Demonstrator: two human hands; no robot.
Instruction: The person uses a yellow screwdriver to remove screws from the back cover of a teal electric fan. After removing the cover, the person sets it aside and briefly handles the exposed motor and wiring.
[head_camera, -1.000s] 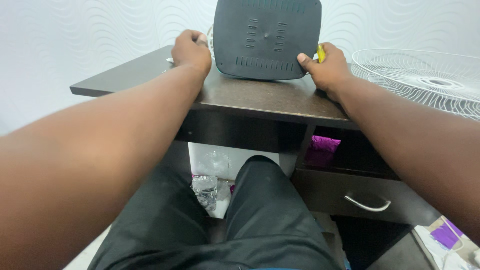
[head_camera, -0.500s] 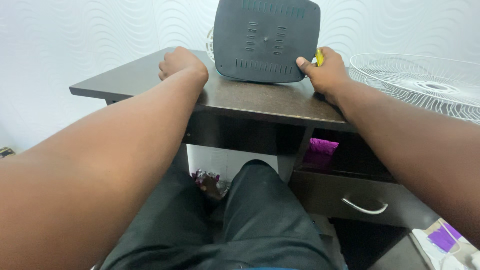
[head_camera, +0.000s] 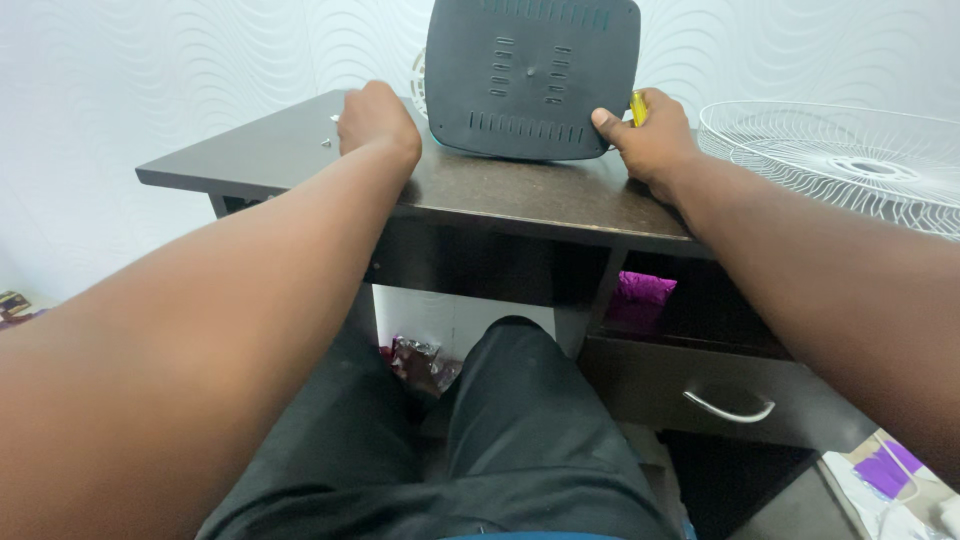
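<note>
Hands are working at a dark tabletop: the right hand, fingers pinching a yellow tool, is steadying an upright dark fan base that could tip, while the left hand is resting curled near small screws that could roll off.

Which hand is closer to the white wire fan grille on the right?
Right. The right hand grips the dark panel's lower right corner, beside the grille; the left hand rests on the desk beyond the panel.

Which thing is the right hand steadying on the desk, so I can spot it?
On the dark wooden desk, against the patterned wall, stands a dark grey slotted panel, rounded at the corners. The right hand grips its lower right corner; unlike the white wire fan guard beside it, it is solid and upright.
</note>
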